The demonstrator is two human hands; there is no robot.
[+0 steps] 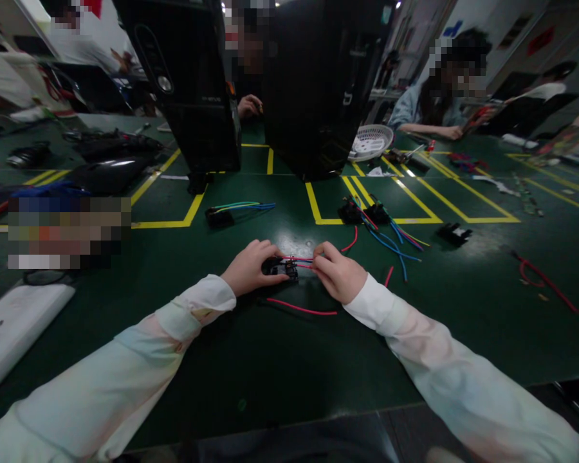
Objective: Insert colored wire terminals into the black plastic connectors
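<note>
Between my hands, low over the green table, is a small black connector block [289, 270] with red and dark wires coming out of its right side. The fingers and thumb of my left hand [255, 267] are closed on the block from the left. My right hand [336, 270] pinches the wires [302, 260] a short way to the right of the block. A loose red wire [302, 308] lies on the table just in front of my hands. Behind my right hand is a short curved red wire [351, 240], and another short red piece [388, 276] is beside my right cuff.
Black blocks with coloured wires lie behind at left [219, 217] and right [351, 211]. Two tall black cases [193, 96] [318, 90] stand at the back. A white basket [374, 141], a white box [22, 328] and a green table [280, 373] with yellow lines show. People sit beyond.
</note>
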